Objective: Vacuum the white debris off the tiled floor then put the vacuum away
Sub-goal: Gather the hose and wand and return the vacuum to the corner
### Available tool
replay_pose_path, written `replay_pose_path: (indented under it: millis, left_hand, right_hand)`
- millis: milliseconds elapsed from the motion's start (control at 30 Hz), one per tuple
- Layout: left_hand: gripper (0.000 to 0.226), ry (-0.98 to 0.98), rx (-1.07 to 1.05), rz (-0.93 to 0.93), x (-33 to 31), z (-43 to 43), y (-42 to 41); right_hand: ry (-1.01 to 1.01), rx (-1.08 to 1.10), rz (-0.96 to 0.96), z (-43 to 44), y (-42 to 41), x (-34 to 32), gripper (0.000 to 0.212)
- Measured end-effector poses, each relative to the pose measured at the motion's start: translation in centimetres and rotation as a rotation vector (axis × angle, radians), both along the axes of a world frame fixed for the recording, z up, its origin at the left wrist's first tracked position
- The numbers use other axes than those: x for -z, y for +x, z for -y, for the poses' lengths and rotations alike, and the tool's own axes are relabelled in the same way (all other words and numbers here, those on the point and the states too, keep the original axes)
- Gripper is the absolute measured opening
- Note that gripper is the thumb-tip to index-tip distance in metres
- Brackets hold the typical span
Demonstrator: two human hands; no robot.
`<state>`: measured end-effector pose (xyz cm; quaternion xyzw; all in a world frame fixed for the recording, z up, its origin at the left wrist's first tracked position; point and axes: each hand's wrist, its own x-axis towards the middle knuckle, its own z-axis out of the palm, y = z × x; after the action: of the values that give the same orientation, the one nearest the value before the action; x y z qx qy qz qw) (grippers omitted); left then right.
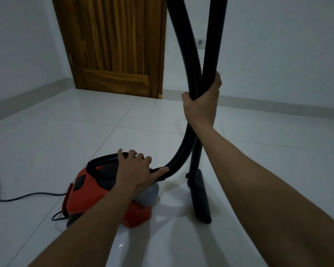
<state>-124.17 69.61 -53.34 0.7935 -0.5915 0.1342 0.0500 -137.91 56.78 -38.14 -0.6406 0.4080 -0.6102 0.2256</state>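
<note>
Observed: the red canister vacuum [104,191] sits on the tiled floor [46,135], low and centre-left in the head view. The left hand [137,171] rests on top of it; its fingers [132,154] are spread and curled over the black carry handle [102,160], the thumb lying against the hose cuff where it enters the body. The grip does not look fully closed.

The right hand [201,104] is wrapped shut around both the ribbed hose [189,54] and the rigid wand [213,35], bundling them upright. The floor nozzle [201,199] stands on the tiles just right of the canister. The power cord [17,198] trails away to the left across the floor. No white debris is visible on the tiles in view, so this appears to be the putting-away stage.

Recommendation: close the left fingers fully under the handle before lifting, so the canister hangs level. Keep hose and wand clamped together and raise the nozzle clear of the tiles to avoid dragging it. Whether the cord is unplugged cannot be told; confirm and gather it first, as it is a snag and trip hazard. A wall socket [200,42] and a wooden door [114,45] lie ahead
</note>
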Motion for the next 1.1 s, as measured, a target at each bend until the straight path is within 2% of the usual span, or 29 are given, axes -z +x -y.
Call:
replay_pose_path:
  millis: [100, 267, 367, 433, 500, 667, 733, 800, 867, 1100]
  left_hand:
    - [0.096, 0.035, 0.037, 0.027, 0.0, 0.6, -0.5]
    - [0.099, -0.027, 0.090, 0.006, -0.8, 0.9, 1.3]
    - [0.099, -0.061, 0.180, -0.063, -0.9, 0.5, 4.0]
    - [0.093, -0.077, 0.189, -0.112, -0.7, -0.4, 5.9]
    - [0.085, -0.082, 0.178, -0.085, -0.3, -1.5, 7.6]
    - [0.055, -0.129, 0.170, -0.154, -0.6, -2.9, 9.8]
    - [0.064, -0.055, 0.217, -0.095, -1.0, -3.0, 10.7]
    - [0.086, 0.004, 0.274, -0.019, -1.4, -3.2, 11.4]
    - [0.097, 0.037, 0.304, 0.022, -1.5, -3.1, 11.9]
    - [0.097, -0.022, 0.339, -0.004, -0.3, -2.7, 13.0]
  right_hand:
    - [0.010, 0.018, 0.016, 0.1, 0.1, 0.0, 0.085]
    - [0.031, 0.044, 0.017, 0.0, 0.1, -0.2, 0.083]
    - [0.024, 0.049, 0.024, -0.2, 0.2, -0.2, 0.084]
    - [0.016, 0.054, 0.036, -0.4, 0.3, -0.2, 0.083]
    - [0.012, 0.060, 0.044, -0.6, 0.5, -0.3, 0.082]
    - [0.017, 0.042, 0.039, -0.5, 0.4, -0.3, 0.083]
    - [0.015, 0.039, 0.036, -0.4, 0.4, -0.2, 0.084]
    - [0.016, 0.038, 0.037, -0.4, 0.6, -0.2, 0.084]
    - [0.013, 0.036, 0.038, -0.4, 0.8, -0.2, 0.085]
    - [0.006, 0.048, 0.023, -0.4, 1.1, -0.3, 0.089]
